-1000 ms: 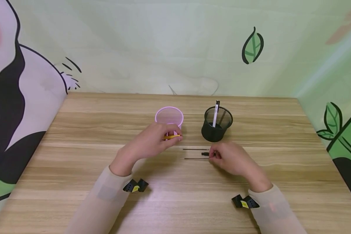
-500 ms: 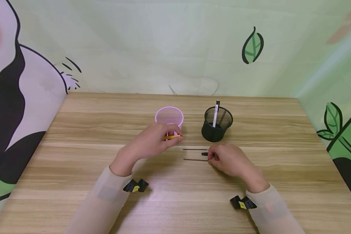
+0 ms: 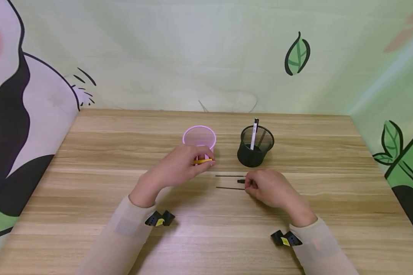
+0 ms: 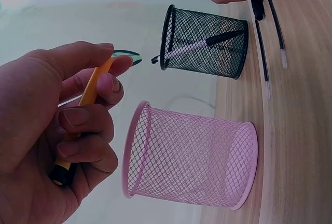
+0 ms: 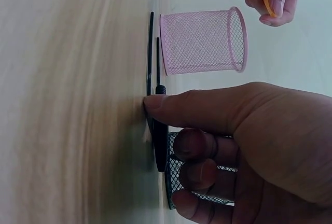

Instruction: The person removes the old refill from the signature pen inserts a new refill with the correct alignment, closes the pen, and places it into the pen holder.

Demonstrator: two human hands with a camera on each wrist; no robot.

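My left hand holds an orange, pen-like stick with a black end, its fingers curled round it beside the pink mesh cup. Low over the table, my right hand pinches the nearer of two thin black rods, which look like pen refills with clear ends. The farther rod lies roughly parallel to it. Between them is a short black tapered piece with a ridged end, partly hidden by the right hand in the head view.
A black mesh cup stands just beyond my right hand, with a white pen with a black end leaning in it. Wood-grain table stretches to a printed cloth backdrop at the back and sides.
My right hand shifted slightly left early on, and the nearer rod tilted a little with it. Since half a second ago nothing visibly moves. The left hand stays in place with the orange stick.
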